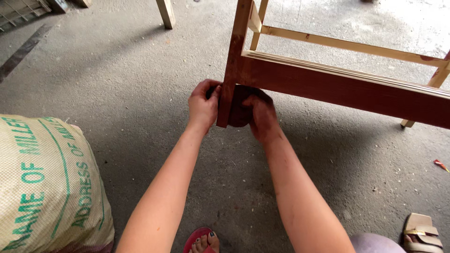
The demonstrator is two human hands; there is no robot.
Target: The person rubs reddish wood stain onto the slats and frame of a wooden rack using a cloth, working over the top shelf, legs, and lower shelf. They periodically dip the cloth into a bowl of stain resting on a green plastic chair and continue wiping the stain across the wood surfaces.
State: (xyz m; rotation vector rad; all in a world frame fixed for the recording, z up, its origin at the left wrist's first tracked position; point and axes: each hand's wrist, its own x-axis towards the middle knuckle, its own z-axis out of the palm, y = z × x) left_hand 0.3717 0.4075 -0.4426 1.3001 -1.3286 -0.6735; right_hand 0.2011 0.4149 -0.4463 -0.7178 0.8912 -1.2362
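Here the stained wooden leg (228,89) stands between both hands' fingers (209,89).

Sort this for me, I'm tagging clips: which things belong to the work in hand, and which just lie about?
In hand:
left hand
right hand
red-brown stained leg
stained rail

Lying about:
woven sack
tan sandal
red scrap

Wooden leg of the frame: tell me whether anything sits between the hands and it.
Nothing visible does. The left hand grips the reddish-brown wooden leg directly from its left side. The right hand presses a dark stained pad against the leg's lower end, so on that side only the pad lies between.
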